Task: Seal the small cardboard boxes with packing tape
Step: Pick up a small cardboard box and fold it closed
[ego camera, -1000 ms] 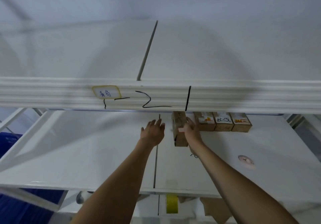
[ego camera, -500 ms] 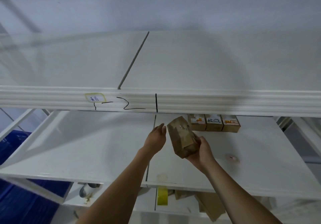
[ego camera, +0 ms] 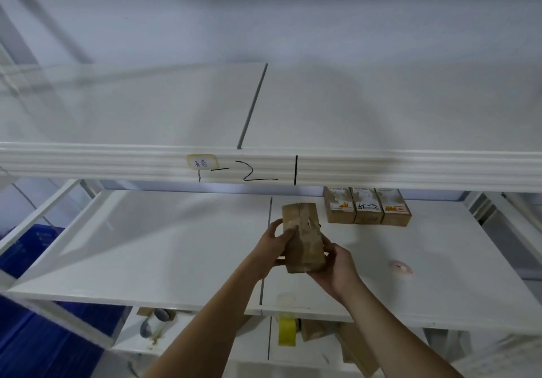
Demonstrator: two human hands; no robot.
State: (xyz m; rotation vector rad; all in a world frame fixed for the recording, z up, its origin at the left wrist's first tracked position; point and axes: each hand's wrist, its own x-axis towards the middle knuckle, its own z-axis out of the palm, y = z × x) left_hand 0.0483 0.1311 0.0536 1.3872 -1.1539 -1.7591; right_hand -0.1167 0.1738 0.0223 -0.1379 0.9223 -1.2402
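A small brown cardboard box [ego camera: 303,236] is held in the air above the middle white shelf [ego camera: 164,248], its flap seam facing me. My left hand [ego camera: 272,248] grips its left side, thumb on the front face. My right hand [ego camera: 337,266] cups its lower right corner from below. Three more small boxes [ego camera: 366,210] with printed labels stand in a row at the back right of the shelf. A yellow roll of tape [ego camera: 286,335] lies on the shelf below, just under the front edge.
The upper shelf's front rail [ego camera: 117,163], with a label and black marks, hangs above and behind the held box. A small round pinkish object [ego camera: 400,268] lies on the shelf at the right. Blue bins [ego camera: 26,248] sit at the left. Flat cardboard pieces [ego camera: 357,351] lie on the lower shelf.
My right hand has drawn the box from the row toward me and turned it. My left hand, open beside it before, now holds its left side.
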